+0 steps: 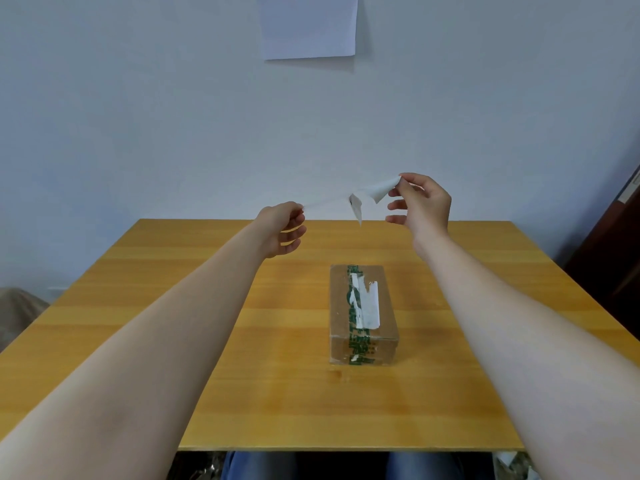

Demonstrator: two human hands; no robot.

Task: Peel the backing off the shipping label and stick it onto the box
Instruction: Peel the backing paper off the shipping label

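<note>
Shipping label held up in mid-air, pulled between both hands: left hand fingers clamped on one end, right hand fingers pinching the curled other end. Box sits below on the tabletop, well apart from it

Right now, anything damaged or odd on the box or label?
Yes. On top of the cardboard box, ragged white paper scraps lie over the green printed tape, like an old label torn off. The shipping label, pinched between left hand and right hand, is curled mid-peel.
</note>
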